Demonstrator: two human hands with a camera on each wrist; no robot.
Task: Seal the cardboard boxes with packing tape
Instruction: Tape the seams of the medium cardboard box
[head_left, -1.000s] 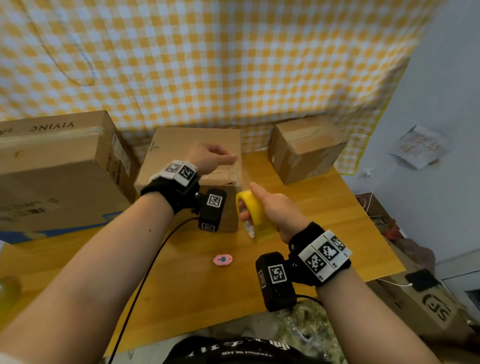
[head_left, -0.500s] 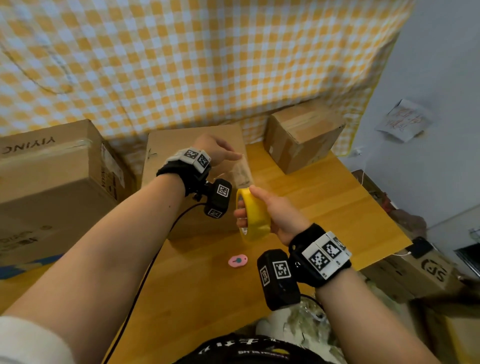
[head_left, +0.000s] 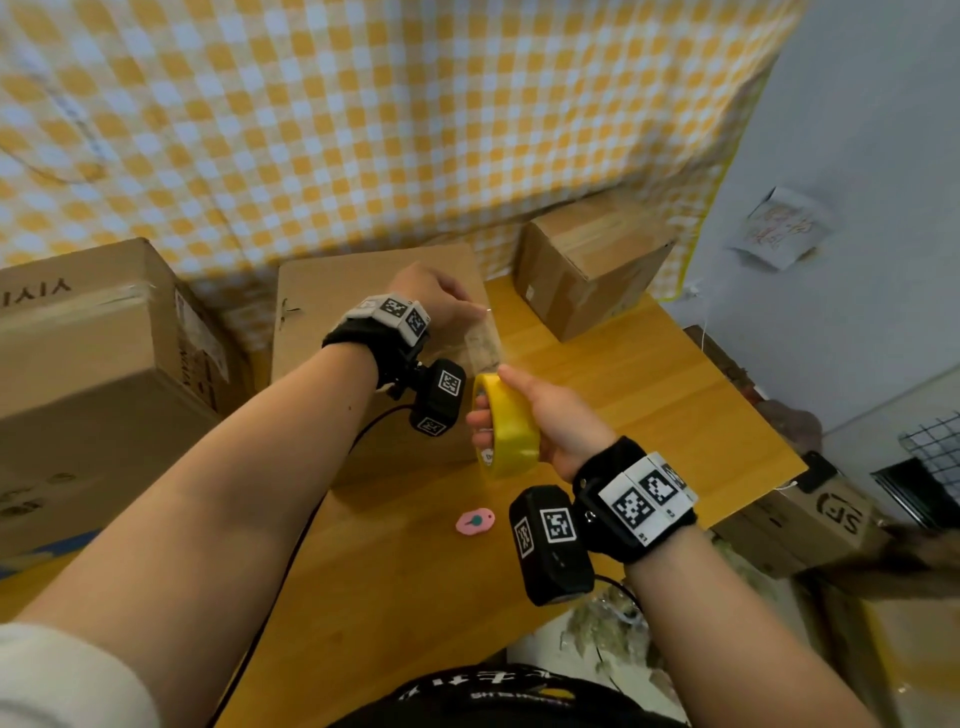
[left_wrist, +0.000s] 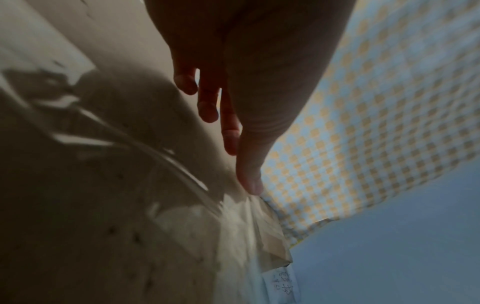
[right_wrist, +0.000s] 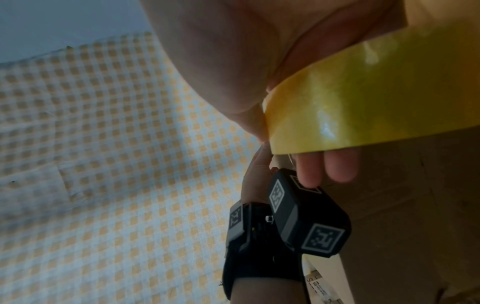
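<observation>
Cardboard boxes (head_left: 587, 265) and pink cutter (head_left: 475, 521) flank hands.

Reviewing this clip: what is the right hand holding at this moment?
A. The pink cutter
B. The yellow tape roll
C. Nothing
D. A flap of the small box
B: the right hand has its fingers through the core of the yellow tape roll and its thumb on top, while the pink cutter lies untouched on the table.
</observation>
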